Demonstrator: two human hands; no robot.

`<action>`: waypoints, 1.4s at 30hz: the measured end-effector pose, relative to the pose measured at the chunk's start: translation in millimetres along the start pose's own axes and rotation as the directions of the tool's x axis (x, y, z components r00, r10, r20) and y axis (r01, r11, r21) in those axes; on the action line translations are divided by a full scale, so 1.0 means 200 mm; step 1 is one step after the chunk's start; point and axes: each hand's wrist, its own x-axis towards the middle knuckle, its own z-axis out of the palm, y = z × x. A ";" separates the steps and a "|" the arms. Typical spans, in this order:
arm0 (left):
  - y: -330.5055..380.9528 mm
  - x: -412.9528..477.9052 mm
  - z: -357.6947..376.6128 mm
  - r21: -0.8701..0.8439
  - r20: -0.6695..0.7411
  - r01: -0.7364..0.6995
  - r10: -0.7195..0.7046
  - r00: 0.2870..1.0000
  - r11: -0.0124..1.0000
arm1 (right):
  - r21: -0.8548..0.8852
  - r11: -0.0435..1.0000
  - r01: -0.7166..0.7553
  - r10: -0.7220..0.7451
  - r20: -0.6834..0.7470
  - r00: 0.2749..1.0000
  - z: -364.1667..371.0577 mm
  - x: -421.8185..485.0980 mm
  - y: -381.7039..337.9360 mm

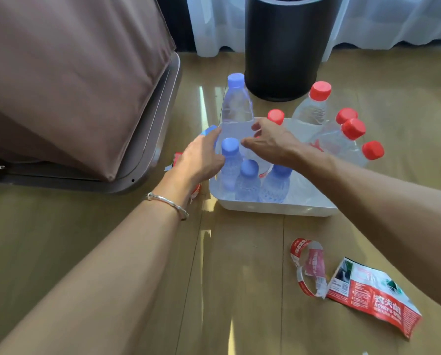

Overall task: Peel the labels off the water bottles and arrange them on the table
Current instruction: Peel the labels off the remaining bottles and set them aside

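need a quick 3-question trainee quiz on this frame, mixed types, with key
1. Count: how many red caps are visible?
2. True or false: the large red-and-white label lies inside the white tray.
3. The left hand and the right hand sit on either side of which bottle?
A) the tall blue-capped bottle
B) a red-capped bottle
C) a bottle lying on its side

Key: 1) five. 2) false: it lies on the wooden surface, nearer the camera than the tray. 3) A.
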 end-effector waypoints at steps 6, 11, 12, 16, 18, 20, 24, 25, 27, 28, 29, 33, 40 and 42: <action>0.00 0.02 0.03 0.091 0.067 -0.008 0.001 0.998 0.996 | -0.070 0.997 0.037 -0.031 0.086 0.996 -0.02 -0.04 -0.01; 0.01 0.01 0.04 0.093 0.101 0.011 -0.020 0.995 0.996 | -0.082 0.994 0.078 -0.068 0.116 0.991 -0.02 -0.05 -0.02; 0.01 0.01 0.04 0.095 0.063 -0.002 -0.004 0.998 0.995 | -0.082 0.993 0.083 -0.073 0.117 0.990 -0.03 -0.06 -0.02; 0.01 -0.01 0.05 0.003 -0.125 -0.021 0.021 0.992 1.000 | -0.083 0.990 0.110 -0.102 0.102 0.990 -0.04 -0.08 -0.01; 0.01 -0.03 0.07 -0.058 -0.185 -0.027 0.016 0.983 0.998 | -0.083 0.989 0.119 -0.114 0.065 0.991 -0.05 -0.09 -0.02; 0.00 -0.02 0.07 -0.126 -0.288 -0.020 -0.017 0.958 0.992 | -0.059 0.989 0.137 -0.136 0.014 0.991 -0.07 -0.10 -0.03; 0.08 -0.02 -0.10 -0.285 -0.506 -0.129 -0.035 0.862 0.950 | 0.017 0.973 0.231 -0.230 -0.054 0.972 -0.11 -0.10 -0.04; 0.12 -0.02 -0.16 -0.313 -0.545 -0.170 -0.030 0.838 0.935 | 0.063 0.962 0.267 -0.265 -0.042 0.963 -0.11 -0.11 -0.05; 0.20 -0.03 -0.27 -0.433 -0.616 -0.256 -0.077 0.784 0.864 | 0.200 0.930 0.307 -0.318 0.024 0.948 -0.11 -0.12 -0.08; 0.23 -0.03 -0.30 -0.513 -0.636 -0.300 -0.121 0.762 0.804 | 0.252 0.918 0.305 -0.329 0.056 0.943 -0.11 -0.12 -0.08; 0.26 -0.04 -0.32 -0.588 -0.636 -0.333 -0.166 0.754 0.737 | 0.270 0.913 0.306 -0.335 0.070 0.940 -0.11 -0.12 -0.10; 0.30 -0.04 -0.35 -0.742 -0.572 -0.358 -0.255 0.780 0.567 | 0.267 0.911 0.314 -0.340 0.057 0.939 -0.15 -0.16 -0.13; 0.34 -0.05 -0.26 -0.890 -0.335 -0.272 -0.118 0.935 0.366 | 0.370 0.885 0.282 -0.312 0.021 0.950 -0.13 -0.26 -0.10; 0.34 -0.08 -0.25 -0.913 -0.235 -0.215 -0.017 0.972 0.346 | 0.593 0.794 0.137 -0.269 0.140 0.953 -0.16 -0.27 -0.11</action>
